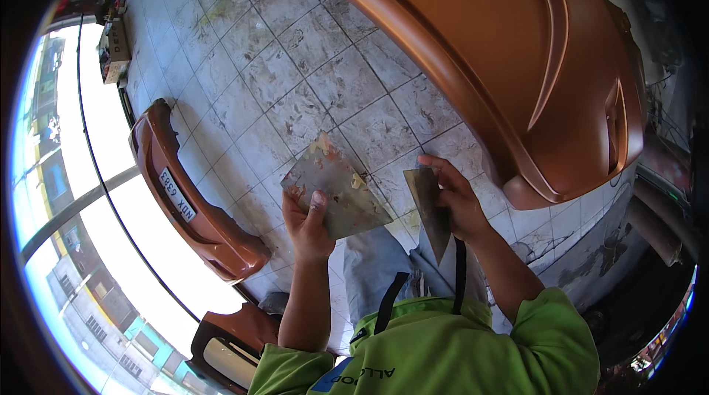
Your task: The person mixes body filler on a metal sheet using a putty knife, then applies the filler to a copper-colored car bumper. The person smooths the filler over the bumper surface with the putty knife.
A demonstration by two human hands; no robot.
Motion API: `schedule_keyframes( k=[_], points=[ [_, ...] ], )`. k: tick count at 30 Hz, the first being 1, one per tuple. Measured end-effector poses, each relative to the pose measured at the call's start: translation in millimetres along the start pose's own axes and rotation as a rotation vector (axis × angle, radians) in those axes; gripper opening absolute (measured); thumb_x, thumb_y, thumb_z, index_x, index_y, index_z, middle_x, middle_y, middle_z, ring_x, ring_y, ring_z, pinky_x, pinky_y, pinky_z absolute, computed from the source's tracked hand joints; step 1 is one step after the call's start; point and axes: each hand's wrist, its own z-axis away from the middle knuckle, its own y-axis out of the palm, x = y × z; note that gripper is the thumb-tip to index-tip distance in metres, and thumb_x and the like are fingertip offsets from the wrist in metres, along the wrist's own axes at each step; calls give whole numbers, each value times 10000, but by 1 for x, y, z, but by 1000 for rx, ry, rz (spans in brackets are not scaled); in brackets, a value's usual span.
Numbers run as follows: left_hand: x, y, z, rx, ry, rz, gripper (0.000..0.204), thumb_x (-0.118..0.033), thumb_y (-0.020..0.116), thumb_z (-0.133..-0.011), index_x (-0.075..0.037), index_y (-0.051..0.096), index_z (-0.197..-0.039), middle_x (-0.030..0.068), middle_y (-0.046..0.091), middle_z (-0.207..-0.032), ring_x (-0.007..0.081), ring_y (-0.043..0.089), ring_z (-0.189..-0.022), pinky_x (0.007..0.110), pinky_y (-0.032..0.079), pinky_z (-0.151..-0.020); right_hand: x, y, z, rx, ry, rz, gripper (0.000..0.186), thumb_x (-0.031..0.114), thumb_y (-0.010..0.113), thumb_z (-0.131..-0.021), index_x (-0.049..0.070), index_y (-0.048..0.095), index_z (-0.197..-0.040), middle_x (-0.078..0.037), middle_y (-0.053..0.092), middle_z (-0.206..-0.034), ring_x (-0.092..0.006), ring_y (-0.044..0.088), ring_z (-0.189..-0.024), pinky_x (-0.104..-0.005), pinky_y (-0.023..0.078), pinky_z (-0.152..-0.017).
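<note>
Between thumb and fingers, my left hand (306,225) grips a flat grey mixing board (336,188). Dried filler stains its surface, with yellowish and reddish smears near the far corner and right edge. My right hand (456,199) is closed around a thin, dark metal putty spreader (428,214), held nearly on edge to the right of the board. A small gap separates the two tools. Beyond my right hand stands a large copper-orange bumper (473,77), its curved edge close to my fingers but apart from them.
Stained floor tiles (310,48) lie ahead. A second copper bumper with a licence plate (185,196) stands at the left by the bright window (103,151). Another reddish-brown car part (229,343) is at the lower left. A cardboard box (114,52) sits at the far left.
</note>
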Motion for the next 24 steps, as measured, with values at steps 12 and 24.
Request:
schedule_keyframes(
  k=[12, 24],
  points=[
    [-48, -89, -63, 386, -183, -340, 393, -31, 809, -897, 28, 581, -1211, 85, 733, -1042, 131, 680, -931, 293, 547, -851, -135, 120, -45, 449, 517, -806, 436, 395, 464, -1109, 64, 600, -1358, -110, 676, -1078, -177, 657, -855, -316, 543, -654],
    [-96, -199, -127, 6, -295, -32, 296, -15, 682, -969, 25, 618, -1255, 107, 708, -1138, 191, 690, -970, 337, 572, -847, -108, 214, -113, -348, 22, -186, 538, 178, 689, -1029, 21, 490, -1504, -112, 660, -1327, -237, 624, -1254, -360, 495, -1032]
  ],
)
